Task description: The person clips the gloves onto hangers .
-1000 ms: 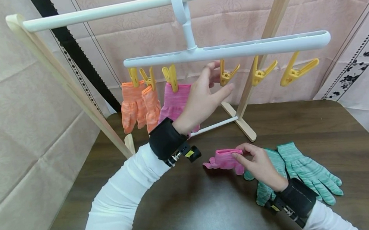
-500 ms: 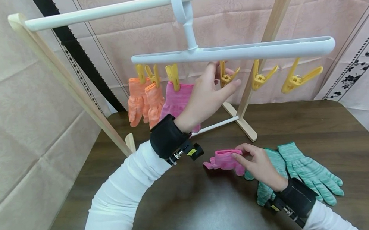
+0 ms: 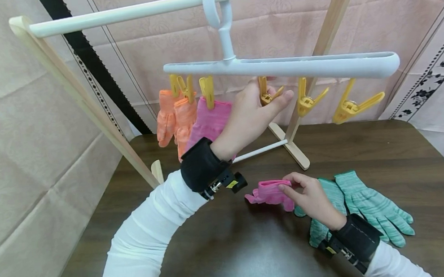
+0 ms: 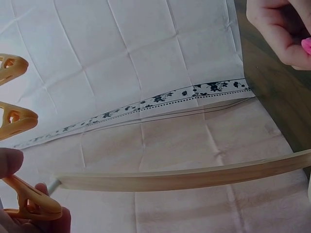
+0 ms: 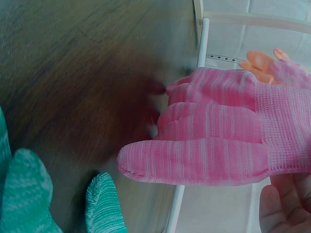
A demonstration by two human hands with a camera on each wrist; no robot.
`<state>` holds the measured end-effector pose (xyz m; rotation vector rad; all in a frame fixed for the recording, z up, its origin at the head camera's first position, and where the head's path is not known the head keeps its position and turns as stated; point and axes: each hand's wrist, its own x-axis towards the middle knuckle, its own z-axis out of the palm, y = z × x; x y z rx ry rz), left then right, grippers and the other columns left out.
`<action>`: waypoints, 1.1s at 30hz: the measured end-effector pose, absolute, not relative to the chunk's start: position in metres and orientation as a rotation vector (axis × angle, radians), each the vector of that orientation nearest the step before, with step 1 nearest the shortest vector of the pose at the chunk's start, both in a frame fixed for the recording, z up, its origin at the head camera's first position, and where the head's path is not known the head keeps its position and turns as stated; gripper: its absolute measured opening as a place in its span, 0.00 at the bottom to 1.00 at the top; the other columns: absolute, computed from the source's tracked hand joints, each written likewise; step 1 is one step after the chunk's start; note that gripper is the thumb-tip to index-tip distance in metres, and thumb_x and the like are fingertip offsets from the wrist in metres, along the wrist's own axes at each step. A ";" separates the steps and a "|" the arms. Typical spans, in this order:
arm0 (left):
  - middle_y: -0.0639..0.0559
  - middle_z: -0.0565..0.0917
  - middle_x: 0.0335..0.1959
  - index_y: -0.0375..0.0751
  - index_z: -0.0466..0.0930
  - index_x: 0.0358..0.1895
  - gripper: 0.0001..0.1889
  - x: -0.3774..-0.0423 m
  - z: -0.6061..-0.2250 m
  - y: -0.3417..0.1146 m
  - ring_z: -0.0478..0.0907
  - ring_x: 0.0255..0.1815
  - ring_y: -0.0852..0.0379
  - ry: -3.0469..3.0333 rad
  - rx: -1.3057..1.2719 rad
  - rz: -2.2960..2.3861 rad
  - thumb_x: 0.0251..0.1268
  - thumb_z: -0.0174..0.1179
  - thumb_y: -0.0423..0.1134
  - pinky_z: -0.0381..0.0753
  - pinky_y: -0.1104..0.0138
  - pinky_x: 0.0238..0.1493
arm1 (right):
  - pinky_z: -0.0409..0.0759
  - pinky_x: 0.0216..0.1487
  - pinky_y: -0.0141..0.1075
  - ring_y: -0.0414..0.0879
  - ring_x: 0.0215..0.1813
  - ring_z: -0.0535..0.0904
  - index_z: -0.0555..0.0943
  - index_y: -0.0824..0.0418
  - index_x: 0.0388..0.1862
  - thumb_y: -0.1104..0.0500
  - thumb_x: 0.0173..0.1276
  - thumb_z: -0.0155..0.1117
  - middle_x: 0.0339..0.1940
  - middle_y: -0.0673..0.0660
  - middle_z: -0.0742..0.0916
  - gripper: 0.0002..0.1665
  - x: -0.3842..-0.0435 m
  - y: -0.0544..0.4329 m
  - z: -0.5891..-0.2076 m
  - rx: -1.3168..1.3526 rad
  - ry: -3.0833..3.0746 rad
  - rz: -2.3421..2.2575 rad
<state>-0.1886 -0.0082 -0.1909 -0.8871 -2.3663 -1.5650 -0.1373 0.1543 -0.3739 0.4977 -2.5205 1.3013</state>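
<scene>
My left hand (image 3: 246, 119) pinches a yellow plastic clothespin (image 3: 266, 98) that hangs beneath a pale-blue plastic hanger (image 3: 300, 68). With my right hand (image 3: 313, 199) I pinch a pink striped knit glove (image 3: 270, 194) by its cuff, over the brown wood-grain table (image 3: 214, 256), near two teal knit gloves (image 3: 369, 206). Another pink knit glove (image 3: 209, 122) hangs clipped beside two orange knit gloves (image 3: 185, 120).

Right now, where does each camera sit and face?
Head: worn on the head, facing forward and down at the hanger; left hand, right hand and sleeved arms show.
Left wrist: worn there, facing the cloth backdrop past a yellow clip; both hands show partly.
Right wrist: worn there, facing the held pink glove; right fingers show.
Shared: head and right wrist both show that glove.
</scene>
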 end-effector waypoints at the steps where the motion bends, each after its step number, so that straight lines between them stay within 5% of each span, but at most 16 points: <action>1: 0.53 0.65 0.19 0.39 0.64 0.48 0.21 -0.188 -0.190 -0.008 0.59 0.18 0.60 -2.365 -0.881 -1.559 0.57 0.57 0.47 0.55 0.74 0.20 | 0.74 0.26 0.28 0.36 0.27 0.71 0.78 0.61 0.33 0.62 0.56 0.63 0.24 0.51 0.81 0.06 -0.137 0.154 -0.374 0.499 -2.521 1.300; 9: 0.52 0.71 0.21 0.39 0.70 0.48 0.20 -0.185 -0.188 -0.007 0.66 0.22 0.60 -2.345 -0.863 -1.468 0.57 0.57 0.48 0.61 0.73 0.23 | 0.75 0.28 0.28 0.37 0.28 0.72 0.78 0.61 0.33 0.62 0.56 0.63 0.26 0.52 0.81 0.06 -0.137 0.155 -0.373 0.488 -2.539 1.320; 18: 0.52 0.69 0.19 0.40 0.72 0.44 0.16 -0.185 -0.192 -0.009 0.63 0.21 0.58 -2.328 -0.871 -1.419 0.59 0.55 0.47 0.58 0.73 0.22 | 0.75 0.28 0.29 0.37 0.27 0.72 0.78 0.62 0.33 0.62 0.57 0.63 0.26 0.53 0.81 0.06 -0.138 0.156 -0.372 0.487 -2.535 1.345; 26: 0.51 0.82 0.34 0.40 0.71 0.43 0.14 -0.187 -0.197 -0.016 0.78 0.30 0.68 -2.317 -0.874 -1.466 0.62 0.51 0.47 0.71 0.73 0.31 | 0.75 0.28 0.30 0.37 0.27 0.72 0.78 0.62 0.34 0.60 0.58 0.62 0.25 0.53 0.81 0.07 -0.138 0.154 -0.371 0.441 -2.579 1.363; 33: 0.53 0.81 0.27 0.42 0.73 0.35 0.12 -0.189 -0.202 -0.020 0.75 0.29 0.66 -2.310 -0.888 -1.448 0.63 0.50 0.47 0.68 0.72 0.28 | 0.74 0.27 0.28 0.38 0.26 0.72 0.78 0.62 0.34 0.60 0.58 0.62 0.25 0.53 0.80 0.07 -0.139 0.153 -0.372 0.427 -2.588 1.379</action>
